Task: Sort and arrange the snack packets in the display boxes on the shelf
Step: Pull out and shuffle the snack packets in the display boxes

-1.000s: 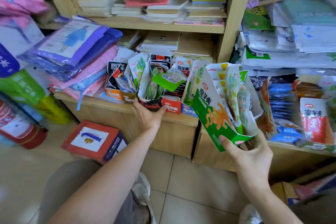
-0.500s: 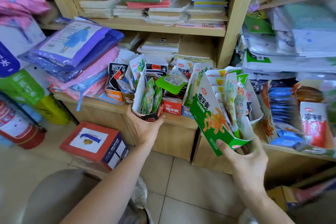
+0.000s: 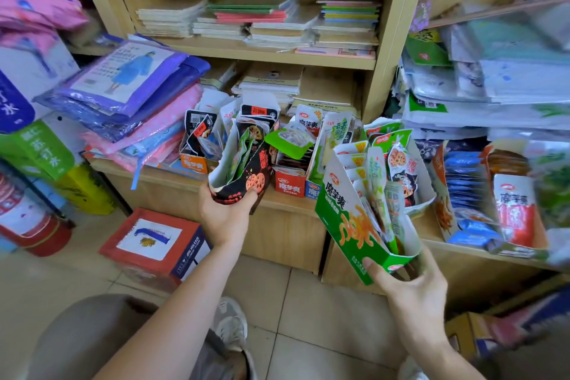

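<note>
Head view: left hand (image 3: 226, 216) grips a black cardboard display box (image 3: 243, 173) with glossy green packets, at 10 o'clock from the tall green cardboard box (image 3: 348, 219) the right hand (image 3: 410, 290) grips.

Black display box (image 3: 246, 170) in left hand (image 3: 226, 214), green display box (image 3: 354, 225) in right hand (image 3: 410, 290), before shelf (image 3: 287, 203).

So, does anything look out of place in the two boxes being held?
Yes. The green box in the right hand holds a black packet among pale ones, and the black box in the left hand holds green packets.
</note>
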Tool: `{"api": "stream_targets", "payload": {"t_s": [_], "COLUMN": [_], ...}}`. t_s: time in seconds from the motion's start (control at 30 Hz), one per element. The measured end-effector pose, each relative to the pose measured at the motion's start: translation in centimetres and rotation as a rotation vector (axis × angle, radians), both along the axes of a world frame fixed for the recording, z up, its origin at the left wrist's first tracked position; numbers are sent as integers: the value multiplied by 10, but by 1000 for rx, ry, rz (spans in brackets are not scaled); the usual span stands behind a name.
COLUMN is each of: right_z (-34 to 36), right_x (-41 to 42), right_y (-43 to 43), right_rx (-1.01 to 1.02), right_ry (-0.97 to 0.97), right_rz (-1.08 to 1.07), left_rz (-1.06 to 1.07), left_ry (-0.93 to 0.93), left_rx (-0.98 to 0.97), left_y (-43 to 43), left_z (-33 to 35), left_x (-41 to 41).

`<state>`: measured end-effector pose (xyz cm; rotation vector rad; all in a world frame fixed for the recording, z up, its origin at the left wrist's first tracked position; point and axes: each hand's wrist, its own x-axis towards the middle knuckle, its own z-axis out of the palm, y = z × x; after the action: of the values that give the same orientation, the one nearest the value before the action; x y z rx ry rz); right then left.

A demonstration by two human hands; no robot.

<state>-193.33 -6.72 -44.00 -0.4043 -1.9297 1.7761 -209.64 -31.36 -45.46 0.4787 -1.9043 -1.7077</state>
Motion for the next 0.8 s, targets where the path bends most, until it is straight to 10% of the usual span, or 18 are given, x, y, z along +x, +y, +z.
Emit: {"api": "stream_targets", "payload": {"t_s": [0.8], "right_z": [-30], "right_x": [-24], "right_y": [-9], "right_rx": [100], "right_ry": [-143], "right_rz": [-409], "left_rz": [-37], "left_ry": [249], "left_rx": [27], "left_y": [-36], "left_z": [54], "left_x": [64]}}
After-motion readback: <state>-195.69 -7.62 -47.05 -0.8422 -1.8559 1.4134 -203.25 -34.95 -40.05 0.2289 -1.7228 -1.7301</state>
